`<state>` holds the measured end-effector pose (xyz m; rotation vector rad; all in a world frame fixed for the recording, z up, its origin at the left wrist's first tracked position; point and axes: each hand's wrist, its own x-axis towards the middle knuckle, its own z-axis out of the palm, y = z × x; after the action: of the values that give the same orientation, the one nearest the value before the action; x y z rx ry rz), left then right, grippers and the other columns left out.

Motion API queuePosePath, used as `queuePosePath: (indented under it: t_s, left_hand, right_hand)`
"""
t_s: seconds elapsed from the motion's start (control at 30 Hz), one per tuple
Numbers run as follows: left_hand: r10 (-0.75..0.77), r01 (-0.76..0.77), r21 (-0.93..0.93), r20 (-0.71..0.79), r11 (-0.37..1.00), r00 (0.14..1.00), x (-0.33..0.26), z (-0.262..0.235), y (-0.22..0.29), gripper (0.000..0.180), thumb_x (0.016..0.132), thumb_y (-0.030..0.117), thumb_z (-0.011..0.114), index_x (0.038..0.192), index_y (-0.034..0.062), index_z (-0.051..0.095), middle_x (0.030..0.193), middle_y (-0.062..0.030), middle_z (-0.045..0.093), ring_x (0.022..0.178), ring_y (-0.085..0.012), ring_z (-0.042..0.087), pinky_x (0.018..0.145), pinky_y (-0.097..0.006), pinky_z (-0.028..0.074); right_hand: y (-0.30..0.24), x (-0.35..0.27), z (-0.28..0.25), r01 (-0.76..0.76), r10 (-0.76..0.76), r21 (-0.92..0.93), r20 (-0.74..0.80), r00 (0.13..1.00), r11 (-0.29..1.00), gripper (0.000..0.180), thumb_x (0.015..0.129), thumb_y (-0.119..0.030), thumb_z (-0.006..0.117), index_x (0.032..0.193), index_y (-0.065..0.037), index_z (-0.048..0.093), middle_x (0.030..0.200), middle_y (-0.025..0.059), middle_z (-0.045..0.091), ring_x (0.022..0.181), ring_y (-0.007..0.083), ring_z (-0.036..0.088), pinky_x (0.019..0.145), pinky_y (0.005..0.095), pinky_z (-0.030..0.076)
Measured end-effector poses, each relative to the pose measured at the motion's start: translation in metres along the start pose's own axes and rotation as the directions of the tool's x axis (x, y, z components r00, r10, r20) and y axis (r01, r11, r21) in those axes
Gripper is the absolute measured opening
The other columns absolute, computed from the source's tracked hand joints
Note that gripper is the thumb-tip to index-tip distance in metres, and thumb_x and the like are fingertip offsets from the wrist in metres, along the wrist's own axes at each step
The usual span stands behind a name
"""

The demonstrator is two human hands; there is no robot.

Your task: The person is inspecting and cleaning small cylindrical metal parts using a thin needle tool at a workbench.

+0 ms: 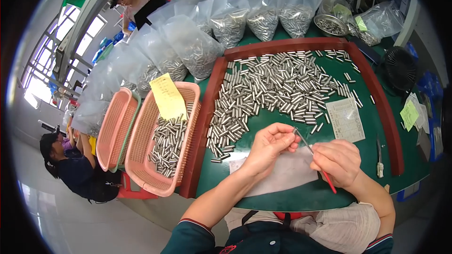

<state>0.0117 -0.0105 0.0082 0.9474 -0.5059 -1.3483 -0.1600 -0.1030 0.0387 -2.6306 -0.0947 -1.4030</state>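
My left hand (272,145) is closed in a pinch on a small metal pin (295,130), most of which the fingers hide. My right hand (340,159) grips a slim file (303,141) with a red handle, its thin grey shaft slanting up to the left. The file's tip meets the pin at my left fingertips. Both hands hover over a pale cloth (287,174) at the near side of the green table. Beyond them spreads a wide heap of short, shiny metal pins (278,82).
A dark red wooden frame (287,45) borders the heap. At left stand a pink basket (136,160) of pins and another pink basket (110,131). Bags of pins (263,19) line the back. A paper slip (346,120), tweezers (379,160) and a black fan (400,68) are at right.
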Motion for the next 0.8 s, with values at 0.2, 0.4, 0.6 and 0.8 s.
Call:
queuePosePath:
  t_s: [0.2,0.4,0.6,0.8]
  left_hand:
    - [0.045,-0.051,-0.043,-0.125,0.998,0.991,0.004,-0.007,-0.002,0.015,0.086,0.009,0.058,0.099,0.0011,0.055,0.087,-0.0097,0.063,0.072,-0.0127,0.059,0.068,-0.025,0.049]
    - [-0.006,-0.011,-0.075,-0.219,0.997,0.976,0.004,-0.009,0.002,0.013,0.087,0.009,0.057,0.097,0.001,0.055,0.087,-0.0097,0.062,0.073,-0.0136,0.06,0.069,-0.026,0.05]
    - [-0.056,0.05,-0.05,-0.131,0.998,0.99,0.004,-0.005,0.0,0.012,0.086,0.008,0.056,0.097,0.0019,0.057,0.086,-0.0084,0.063,0.073,-0.0123,0.059,0.069,-0.024,0.049]
    - [-0.071,0.067,-0.046,-0.094,0.997,0.993,0.003,-0.004,-0.001,0.013,0.086,0.007,0.056,0.098,0.0007,0.057,0.086,-0.0092,0.062,0.072,-0.0125,0.058,0.069,-0.024,0.049]
  right_hand:
    - [0.004,-0.001,0.008,-0.027,0.021,0.106,0.055,0.998,0.994,0.018,0.07,-0.003,0.059,0.086,0.006,0.06,0.088,0.02,0.062,0.075,0.0287,0.065,0.061,0.0323,0.055]
    - [0.004,0.001,0.007,-0.022,0.034,0.187,-0.063,0.997,0.982,0.018,0.07,-0.002,0.059,0.087,0.005,0.06,0.088,0.0192,0.063,0.073,0.0276,0.066,0.062,0.032,0.055]
    - [0.006,-0.001,0.01,-0.07,0.091,0.208,-0.092,0.992,0.976,0.022,0.065,0.001,0.063,0.086,0.002,0.058,0.084,0.0161,0.064,0.071,0.026,0.066,0.058,0.0304,0.054]
    - [0.006,-0.004,0.01,-0.096,0.11,0.227,-0.05,0.993,0.969,0.023,0.068,0.004,0.061,0.09,0.0,0.056,0.087,0.0155,0.064,0.073,0.026,0.066,0.058,0.0305,0.054]
